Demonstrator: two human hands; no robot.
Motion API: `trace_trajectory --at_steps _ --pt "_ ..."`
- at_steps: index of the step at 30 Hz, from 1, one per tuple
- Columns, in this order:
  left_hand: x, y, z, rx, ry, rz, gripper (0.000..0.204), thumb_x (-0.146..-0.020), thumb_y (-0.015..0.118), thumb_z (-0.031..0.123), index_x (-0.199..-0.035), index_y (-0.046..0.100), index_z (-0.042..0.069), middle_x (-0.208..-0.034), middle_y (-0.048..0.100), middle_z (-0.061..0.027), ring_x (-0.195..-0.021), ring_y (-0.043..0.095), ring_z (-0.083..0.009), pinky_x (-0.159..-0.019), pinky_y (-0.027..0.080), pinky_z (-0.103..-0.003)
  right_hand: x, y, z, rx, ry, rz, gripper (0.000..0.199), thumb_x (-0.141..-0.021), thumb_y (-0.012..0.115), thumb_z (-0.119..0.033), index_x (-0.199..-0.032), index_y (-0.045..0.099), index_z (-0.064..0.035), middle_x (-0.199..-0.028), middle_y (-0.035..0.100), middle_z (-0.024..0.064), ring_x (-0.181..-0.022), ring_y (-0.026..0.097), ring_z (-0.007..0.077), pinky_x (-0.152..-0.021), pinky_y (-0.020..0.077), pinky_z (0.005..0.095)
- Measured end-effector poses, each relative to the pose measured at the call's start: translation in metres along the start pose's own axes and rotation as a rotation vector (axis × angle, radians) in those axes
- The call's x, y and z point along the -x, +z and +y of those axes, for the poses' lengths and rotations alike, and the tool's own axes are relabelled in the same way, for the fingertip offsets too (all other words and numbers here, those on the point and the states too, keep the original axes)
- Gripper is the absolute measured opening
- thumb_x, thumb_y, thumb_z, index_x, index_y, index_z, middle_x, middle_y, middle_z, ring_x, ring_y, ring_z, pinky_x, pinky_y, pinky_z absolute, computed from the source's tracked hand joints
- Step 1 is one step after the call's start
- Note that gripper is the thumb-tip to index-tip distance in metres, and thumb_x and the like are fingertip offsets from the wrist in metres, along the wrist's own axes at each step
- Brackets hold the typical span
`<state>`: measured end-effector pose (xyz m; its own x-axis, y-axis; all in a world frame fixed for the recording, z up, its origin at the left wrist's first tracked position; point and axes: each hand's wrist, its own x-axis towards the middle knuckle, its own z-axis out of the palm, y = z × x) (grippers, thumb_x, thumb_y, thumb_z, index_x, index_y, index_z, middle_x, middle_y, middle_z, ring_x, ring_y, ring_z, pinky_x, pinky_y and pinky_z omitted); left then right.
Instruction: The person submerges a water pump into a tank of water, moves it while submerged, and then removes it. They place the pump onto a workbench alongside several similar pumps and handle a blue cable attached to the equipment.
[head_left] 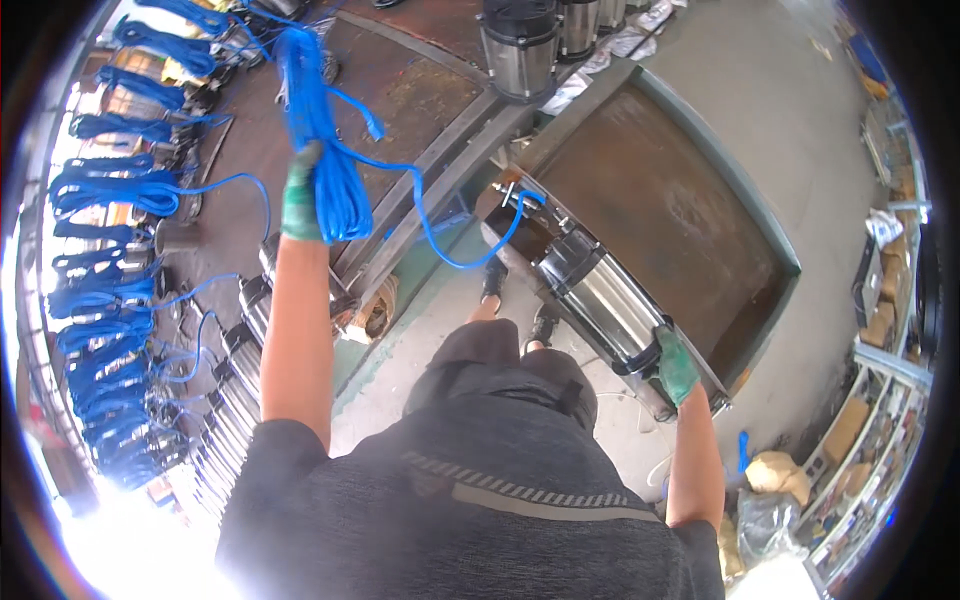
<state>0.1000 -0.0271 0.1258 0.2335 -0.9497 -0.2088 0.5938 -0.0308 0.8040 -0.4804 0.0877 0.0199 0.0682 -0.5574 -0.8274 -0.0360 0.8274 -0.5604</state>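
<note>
My left hand [301, 200], in a green-palmed glove, is closed around a coiled bundle of blue cable [340, 190] held up at the left. From the bundle, a loose length of cable loops across to the far end of a shiny steel pump-like cylinder [603, 292] with dark bands. This cylinder lies slanted along the near edge of a brown metal cart [690, 190]. At its near end rests my right hand [677, 366], gloved in green, with the fingers curled against it. What the right fingertips touch is partly hidden.
Along the left, several blue cable coils [115, 190] lie in a row, with steel cylinders [235, 365] nearby. Several upright steel cylinders with black tops [520, 50] stand at the far bench edge. Shelving with boxes [850, 430] lines the right.
</note>
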Motion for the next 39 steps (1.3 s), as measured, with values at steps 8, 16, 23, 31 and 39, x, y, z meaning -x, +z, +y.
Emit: trace_trajectory --at_steps 8,16,23,31,39 --pt "0.105 0.135 0.118 0.331 0.599 -0.598 0.064 -0.096 0.060 0.047 -0.133 0.056 -0.004 -0.132 0.063 -0.0226 -0.122 0.059 -0.0389 -0.106 0.046 -0.058 -0.006 0.003 0.025 -0.156 -0.140 0.104 0.034 -0.099 0.053 -0.041 -0.113 0.065 -0.0117 -0.081 0.067 0.0006 -0.058 0.059 0.0103 -0.048 0.0435 0.0245" --pt "0.171 0.171 0.192 0.086 0.668 -0.526 0.055 -0.101 0.053 0.040 -0.133 0.057 -0.004 -0.128 0.065 -0.0217 -0.116 0.064 -0.0374 -0.102 0.051 -0.046 0.013 0.075 0.006 -0.016 -0.347 0.121 0.023 -0.095 0.060 -0.020 -0.116 0.057 -0.0118 -0.077 0.056 -0.0015 -0.059 0.057 0.0107 -0.048 0.0460 0.0265" --pt "0.178 0.182 0.237 -0.254 1.117 -0.272 0.049 -0.092 0.070 0.042 -0.109 0.065 -0.003 -0.090 0.072 -0.0179 -0.082 0.074 -0.0272 -0.071 0.065 -0.037 0.002 0.268 -0.026 -0.087 -0.300 -0.164 0.027 -0.094 0.060 -0.040 -0.089 0.058 -0.0126 -0.070 0.062 0.0066 -0.051 0.060 0.0177 -0.044 0.0470 0.0333" --pt "0.171 0.098 0.244 -0.393 0.970 0.125 0.038 -0.085 0.078 0.019 -0.115 0.062 0.001 -0.101 0.070 -0.0063 -0.089 0.065 -0.0139 -0.083 0.053 -0.032 -0.161 0.410 0.010 0.210 -0.544 0.085 0.056 -0.091 0.063 -0.046 -0.115 0.060 0.0040 -0.106 0.069 0.0163 -0.097 0.065 0.0286 -0.084 0.0523 0.0393" --pt "0.140 -0.040 0.184 -0.563 0.660 0.081 0.054 -0.086 0.083 0.025 -0.126 0.054 0.005 -0.102 0.065 -0.0022 -0.094 0.061 -0.0123 -0.087 0.053 -0.032 -0.202 0.402 0.018 0.260 -0.484 0.060 0.066 -0.096 0.054 -0.064 -0.111 0.063 0.0005 -0.095 0.064 0.0064 -0.074 0.061 0.0158 -0.064 0.0519 0.0315"
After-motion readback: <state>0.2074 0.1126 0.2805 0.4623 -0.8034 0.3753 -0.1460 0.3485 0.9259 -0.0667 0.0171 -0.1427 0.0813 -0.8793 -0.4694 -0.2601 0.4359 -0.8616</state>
